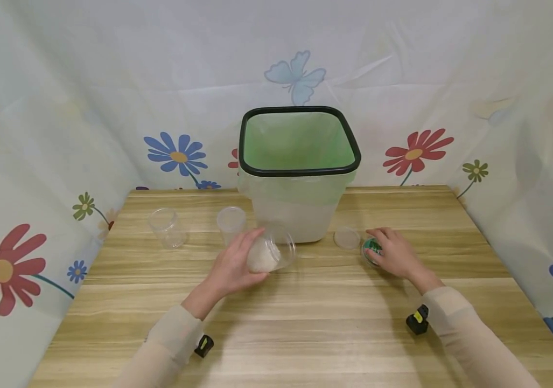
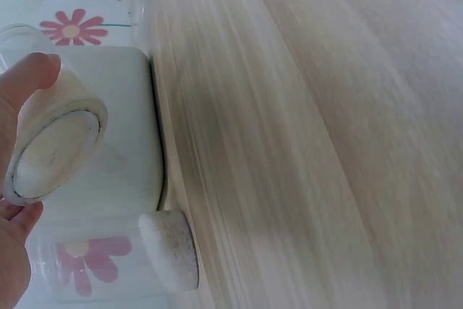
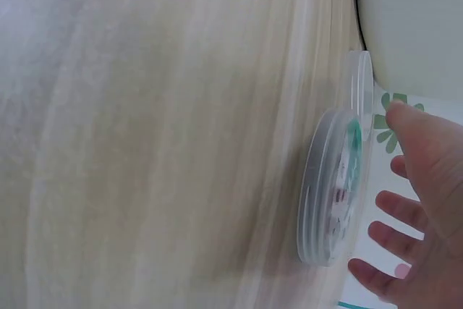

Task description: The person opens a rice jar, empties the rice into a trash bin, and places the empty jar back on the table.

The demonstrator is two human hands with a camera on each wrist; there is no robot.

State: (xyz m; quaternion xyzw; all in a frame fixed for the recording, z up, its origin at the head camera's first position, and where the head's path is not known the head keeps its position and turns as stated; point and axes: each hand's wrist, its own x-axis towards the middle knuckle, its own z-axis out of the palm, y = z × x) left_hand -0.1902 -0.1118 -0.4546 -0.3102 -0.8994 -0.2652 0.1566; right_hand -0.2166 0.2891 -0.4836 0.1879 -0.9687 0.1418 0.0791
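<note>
In the head view, the left hand [image 1: 237,264] reaches in from the front edge of the wood-grain desk [image 1: 315,334] and grips a clear plastic cup with white contents [image 1: 264,254], fingers along its far side, thumb along its near side; the cup is tipped over, its mouth turned toward the desk's right edge. The right hand [image 1: 394,253], palm down with fingers loosely bent, hovers over a round stack of clear lids with a green print [image 1: 373,250], right of the desk's middle. A single clear round lid [image 1: 347,237] lies just beside that stack, toward the back edge. A tall pale-green bin with a black rim [image 1: 300,210] stands mid-way along the back edge, directly behind the held cup and between the lone lid and a second clear cup [image 1: 231,223]; a third clear cup [image 1: 167,229] stands nearer the back left corner. In the left wrist view, the held cup shows its round base, digits wrapped around its side, while the second cup stands on the desk with white matter at its bottom. In the right wrist view, the right hand's fingers are spread beside the lid stack, with a gap between, and the bin's wall rises beyond the lone lid.
</note>
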